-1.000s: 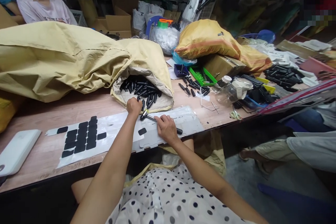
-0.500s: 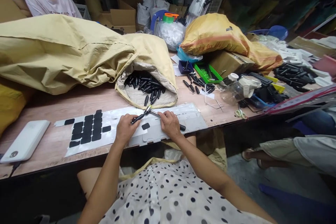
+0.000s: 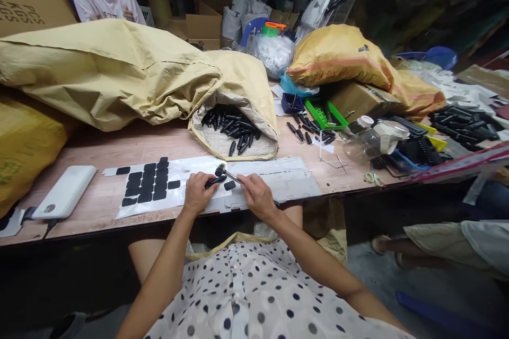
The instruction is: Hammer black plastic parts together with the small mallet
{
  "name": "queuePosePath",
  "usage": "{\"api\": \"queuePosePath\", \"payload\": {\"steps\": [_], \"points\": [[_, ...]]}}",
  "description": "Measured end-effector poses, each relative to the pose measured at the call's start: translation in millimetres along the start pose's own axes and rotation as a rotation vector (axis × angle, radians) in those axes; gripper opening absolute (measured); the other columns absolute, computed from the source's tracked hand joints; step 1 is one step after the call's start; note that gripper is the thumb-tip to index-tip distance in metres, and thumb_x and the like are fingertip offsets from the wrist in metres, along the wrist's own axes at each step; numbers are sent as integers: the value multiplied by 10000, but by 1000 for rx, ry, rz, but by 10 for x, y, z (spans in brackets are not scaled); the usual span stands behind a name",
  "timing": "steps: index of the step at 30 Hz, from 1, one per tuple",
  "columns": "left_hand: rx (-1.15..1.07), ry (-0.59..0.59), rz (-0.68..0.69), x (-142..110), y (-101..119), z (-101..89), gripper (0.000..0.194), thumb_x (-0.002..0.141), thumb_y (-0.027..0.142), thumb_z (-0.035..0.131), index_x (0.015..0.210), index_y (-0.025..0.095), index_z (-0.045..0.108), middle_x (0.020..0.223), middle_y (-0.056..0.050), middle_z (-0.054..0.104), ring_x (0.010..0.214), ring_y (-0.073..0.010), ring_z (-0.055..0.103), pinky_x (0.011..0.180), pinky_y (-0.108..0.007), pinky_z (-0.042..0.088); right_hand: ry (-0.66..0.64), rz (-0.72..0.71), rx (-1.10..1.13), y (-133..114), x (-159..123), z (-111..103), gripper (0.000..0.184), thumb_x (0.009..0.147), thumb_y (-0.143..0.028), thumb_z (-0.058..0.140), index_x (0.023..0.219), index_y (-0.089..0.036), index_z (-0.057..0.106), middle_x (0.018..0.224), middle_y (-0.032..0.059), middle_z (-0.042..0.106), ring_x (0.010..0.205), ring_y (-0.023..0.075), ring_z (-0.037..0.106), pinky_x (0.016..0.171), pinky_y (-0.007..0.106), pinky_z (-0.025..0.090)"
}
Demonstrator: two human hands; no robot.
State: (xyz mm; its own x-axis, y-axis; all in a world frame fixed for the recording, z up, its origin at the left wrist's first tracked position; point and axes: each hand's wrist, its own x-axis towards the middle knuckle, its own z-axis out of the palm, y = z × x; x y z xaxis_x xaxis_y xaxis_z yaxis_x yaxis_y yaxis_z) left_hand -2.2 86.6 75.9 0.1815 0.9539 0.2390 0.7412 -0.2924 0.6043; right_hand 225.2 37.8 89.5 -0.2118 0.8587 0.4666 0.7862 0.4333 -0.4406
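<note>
My left hand (image 3: 198, 193) is closed on a black pen-shaped part (image 3: 213, 182) that points up to the right. In my right hand (image 3: 257, 196) is a small hammer (image 3: 230, 174) with a thin metal shaft; its head is at the far end of the black part. Both hands are over a pale grey board (image 3: 290, 176) at the table's front edge. A loose black rounded pad (image 3: 229, 185) lies on the board between them. To the left, several similar pads (image 3: 148, 181) are laid in rows on a white sheet (image 3: 178, 169).
An open tan sack (image 3: 234, 77) of black parts (image 3: 234, 127) lies just beyond my hands. On the right are a green tray (image 3: 326, 115), a clear jug (image 3: 361, 145) and scissors (image 3: 374, 177). A white power bank (image 3: 66, 192) lies left. Another person (image 3: 107, 5) is behind the sacks.
The view has shifted, so the table appears further right. The hammer head has tipped toward the black part's end, and my right hand has turned slightly. Both hands keep their holds.
</note>
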Motion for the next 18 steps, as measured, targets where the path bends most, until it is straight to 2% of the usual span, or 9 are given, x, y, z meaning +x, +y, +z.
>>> {"api": "queuePosePath", "payload": {"steps": [3, 7, 13, 18], "points": [[-9, 4, 6, 3, -23, 14, 153, 856, 301, 686, 976, 255, 770, 882, -45, 699, 872, -256, 581, 815, -391, 474, -22, -7, 127, -88, -54, 35, 408, 1033, -191, 442, 1388, -278, 622, 943, 46, 627, 855, 189, 622, 798, 303, 569], [-19, 0, 9, 11, -30, 18, 145, 864, 292, 680, 968, 257, 775, 874, -42, 687, 867, -250, 576, 827, -393, 477, -4, -30, 178, -154, -82, 33, 421, 1044, -188, 409, 1417, -251, 595, 966, 59, 637, 877, 189, 637, 810, 299, 579], [-25, -33, -31, 20, 6, -17, 107, 842, 288, 694, 903, 257, 777, 854, -41, 687, 857, -247, 576, 825, -388, 480, -129, 20, 23, -233, -84, 10, 406, 1013, -159, 438, 1350, -228, 653, 939, 57, 633, 842, 187, 636, 783, 282, 576], [-45, -43, -45, 24, 28, -42, 153, 840, 299, 690, 952, 270, 789, 878, -36, 708, 884, -249, 587, 837, -392, 480, -71, 80, -2, -201, -80, -23, 447, 1005, -157, 454, 1407, -256, 622, 982, 60, 650, 899, 191, 648, 838, 293, 576]]}}
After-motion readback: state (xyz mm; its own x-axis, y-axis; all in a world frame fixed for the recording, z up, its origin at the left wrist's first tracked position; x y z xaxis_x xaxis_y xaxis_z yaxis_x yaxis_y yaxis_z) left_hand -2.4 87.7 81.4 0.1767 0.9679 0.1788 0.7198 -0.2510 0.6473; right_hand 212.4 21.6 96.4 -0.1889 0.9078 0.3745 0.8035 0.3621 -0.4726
